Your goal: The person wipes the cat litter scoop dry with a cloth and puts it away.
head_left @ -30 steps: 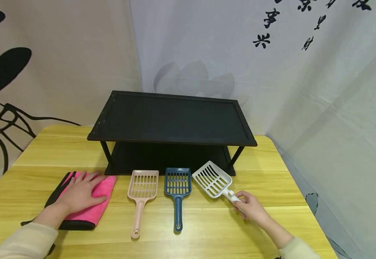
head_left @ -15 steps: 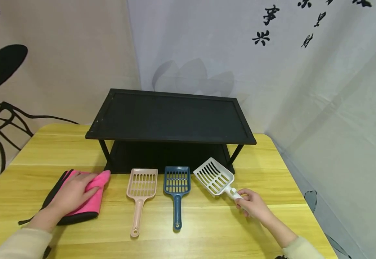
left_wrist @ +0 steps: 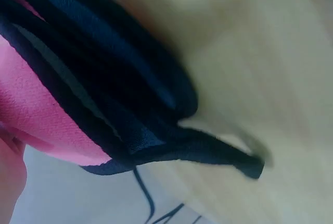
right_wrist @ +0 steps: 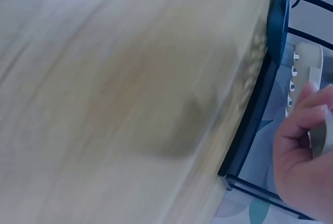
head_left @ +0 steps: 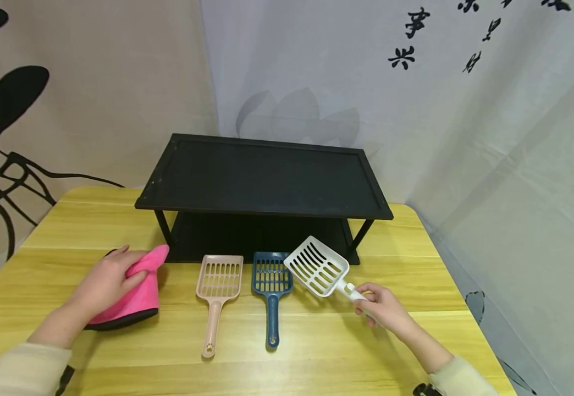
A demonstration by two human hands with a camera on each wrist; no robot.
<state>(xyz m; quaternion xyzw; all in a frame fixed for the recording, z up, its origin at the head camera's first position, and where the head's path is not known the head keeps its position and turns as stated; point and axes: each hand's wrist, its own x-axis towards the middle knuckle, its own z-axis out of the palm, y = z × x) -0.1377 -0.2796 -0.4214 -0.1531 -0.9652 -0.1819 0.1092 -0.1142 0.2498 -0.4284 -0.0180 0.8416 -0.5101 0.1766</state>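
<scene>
My left hand [head_left: 104, 283] grips a folded pink cloth [head_left: 136, 303] with black edging, thumb in front and one corner standing up beside the fingers. In the left wrist view, the cloth [left_wrist: 41, 107] shows black folded layers and a black strap [left_wrist: 218, 151] over the tabletop. With my right hand [head_left: 385, 312] I hold a white slotted litter scoop [head_left: 342, 284] by its handle, its head raised and tilted, overlapping the blue scoop's corner in the head view. A pink litter scoop [head_left: 215, 300] and a blue one [head_left: 272, 303] lie side by side between the hands.
A black two-tier rack [head_left: 267, 179] stands behind the scoops, its lower shelf right at their heads. The yellow wood-grain table [head_left: 336, 363] ends at a printed curtain [head_left: 287, 66] at the back. In the right wrist view, the rack's edge [right_wrist: 252, 117] runs close to the hand.
My left hand has gone from lying spread on the pink cloth to gathering and gripping it, raising its edge. The white scoop has risen and shifted slightly left toward the blue one.
</scene>
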